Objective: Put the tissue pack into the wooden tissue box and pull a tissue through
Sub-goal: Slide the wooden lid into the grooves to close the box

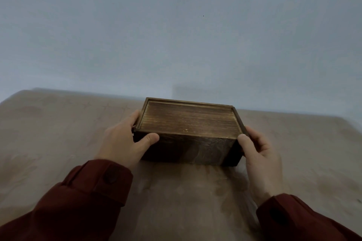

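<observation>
Sleeves (82, 197) nearest the camera, dark red, buttoned cuffs, one coming in from the near left and one from the near right. Both end at bare hands on the counter (49, 142), which wears a beige patterned cloth.

Left hand (121, 142): grip curled round the left end of the wooden tissue box (188, 123). Thumb lies on the near long side close to the top edge, fingers wrap the left end wall, fingertips up at the rim. Holding, not just touching.

Right hand (258, 152): same at the right end. Thumb tip sits at the near right top corner, fingers curl behind the right end wall and are mostly hidden by the box.

Box sits mid-counter, a bit right of centre, between the two hands, long side facing the camera. Dark stained wood. Upper face is a plain flat grained panel set inside a raised frame, looks like a sliding panel seated in grooves, its right end reaching the open right edge of the frame. Cannot tell whether the box bottom rests fully on the cloth or is slightly lifted; a shadow runs under the near edge.

Far side: counter edge, then a plain pale grey-blue wall (176, 25) with one small dark speck.
</observation>
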A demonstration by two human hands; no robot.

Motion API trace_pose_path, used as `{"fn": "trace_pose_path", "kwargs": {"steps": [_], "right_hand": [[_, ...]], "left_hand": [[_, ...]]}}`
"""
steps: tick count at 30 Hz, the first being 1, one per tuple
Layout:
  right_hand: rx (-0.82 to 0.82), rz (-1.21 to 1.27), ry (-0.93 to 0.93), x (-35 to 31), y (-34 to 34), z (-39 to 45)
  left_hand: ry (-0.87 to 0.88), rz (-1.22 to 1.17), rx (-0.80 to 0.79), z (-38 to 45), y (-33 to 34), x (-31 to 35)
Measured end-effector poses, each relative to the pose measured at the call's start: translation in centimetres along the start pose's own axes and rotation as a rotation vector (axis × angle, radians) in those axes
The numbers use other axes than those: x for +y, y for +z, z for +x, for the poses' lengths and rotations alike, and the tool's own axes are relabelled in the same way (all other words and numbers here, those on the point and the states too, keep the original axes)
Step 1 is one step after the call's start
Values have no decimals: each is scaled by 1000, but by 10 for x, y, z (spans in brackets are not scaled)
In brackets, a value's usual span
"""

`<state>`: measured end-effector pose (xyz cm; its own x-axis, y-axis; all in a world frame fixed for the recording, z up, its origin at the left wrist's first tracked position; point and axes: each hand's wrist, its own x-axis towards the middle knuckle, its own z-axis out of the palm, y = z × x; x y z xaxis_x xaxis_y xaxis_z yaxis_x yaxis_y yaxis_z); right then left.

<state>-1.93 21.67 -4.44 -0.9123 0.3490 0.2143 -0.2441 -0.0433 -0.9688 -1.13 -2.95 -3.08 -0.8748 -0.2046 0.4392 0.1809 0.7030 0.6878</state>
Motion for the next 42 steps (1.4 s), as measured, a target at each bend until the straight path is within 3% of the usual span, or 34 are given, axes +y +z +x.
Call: {"fn": "trace_pose_path", "kwargs": {"steps": [8, 13, 18, 35, 42], "right_hand": [[-234, -240, 93, 10, -17, 4], [-262, -399, 143, 18, -17, 6], [-271, -464, 92, 17, -17, 4], [-292, -418, 41, 5, -20, 0], [-284, -359, 23, -1, -20, -2]], "left_hand": [[-172, 2, -121, 1, 5, -14], [-255, 46, -210, 2, 4, -21], [-219, 70, -203, 2, 2, -20], [-170, 95, -238, 4, -7, -23], [-220, -8, -237, 3, -15, -16]]}}
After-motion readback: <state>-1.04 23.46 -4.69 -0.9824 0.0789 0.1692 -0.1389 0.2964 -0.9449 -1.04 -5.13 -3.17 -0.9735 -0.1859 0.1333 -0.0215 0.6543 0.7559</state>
